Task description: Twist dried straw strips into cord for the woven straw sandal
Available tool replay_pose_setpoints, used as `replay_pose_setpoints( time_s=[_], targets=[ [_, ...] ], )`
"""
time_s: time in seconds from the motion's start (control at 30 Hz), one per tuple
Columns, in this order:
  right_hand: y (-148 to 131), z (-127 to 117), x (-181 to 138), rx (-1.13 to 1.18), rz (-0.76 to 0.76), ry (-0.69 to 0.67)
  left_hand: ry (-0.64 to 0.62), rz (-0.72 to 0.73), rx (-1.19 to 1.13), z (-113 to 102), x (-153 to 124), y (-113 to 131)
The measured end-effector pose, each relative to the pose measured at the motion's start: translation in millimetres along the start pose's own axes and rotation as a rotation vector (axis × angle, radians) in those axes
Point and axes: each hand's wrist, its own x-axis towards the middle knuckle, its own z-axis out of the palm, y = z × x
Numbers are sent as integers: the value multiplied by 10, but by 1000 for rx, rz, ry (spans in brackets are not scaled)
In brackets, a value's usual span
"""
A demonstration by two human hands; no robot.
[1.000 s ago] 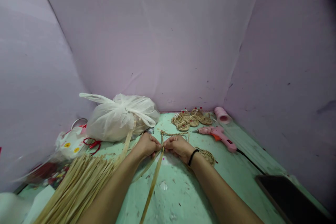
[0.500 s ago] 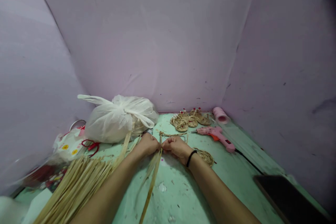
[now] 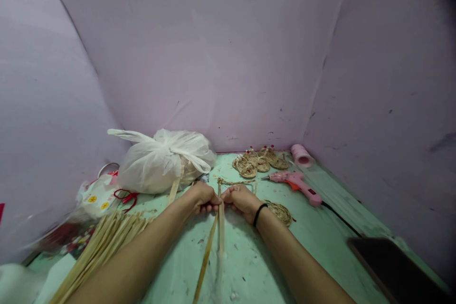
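Note:
My left hand (image 3: 205, 198) and my right hand (image 3: 240, 199) meet at mid-table, fingers pinched together on a narrow straw braid (image 3: 220, 187). Two loose straw strips (image 3: 207, 259) trail from the fingertips toward me, one tan and one paler and blurred. Beyond the hands, a thin twisted straw cord (image 3: 237, 182) runs to the right from the braid's top. A coiled straw piece (image 3: 280, 213) lies just past my right wrist, which wears a black band. Beside my left forearm is a bundle of flat straw strips (image 3: 103, 247).
A tied white plastic bag (image 3: 160, 164) stands at the back left. Pinned straw coils (image 3: 258, 161), a pink thread spool (image 3: 302, 156) and a pink glue gun (image 3: 295, 185) with a black cord lie at the back right. A dark flat device (image 3: 395, 270) is front right. Lilac panels enclose the table.
The paler strip has swung from left of the tan strip to its right. My left fingers have shifted slightly lower and closer around the braid; the right hand has barely moved.

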Motion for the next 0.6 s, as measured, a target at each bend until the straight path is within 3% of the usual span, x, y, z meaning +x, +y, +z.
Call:
replay_pose_setpoints(
  time_s=[0.1,0.2,0.43,0.5,0.6],
  targets=[
    [1,-17,5,20,21,-3,96,-19,101,14,-68,-7],
    [-6,-32,13,53,40,-11,180,68,17,48,-113,-48],
    [-1,-63,25,73,38,-77,-37,49,-281,104,-73,-131],
    [14,-67,35,64,38,-95,-90,2,-275,93,-61,-128],
    [35,-63,48,30,33,-123,-54,-52,-188,79,-58,-131]
  ],
)
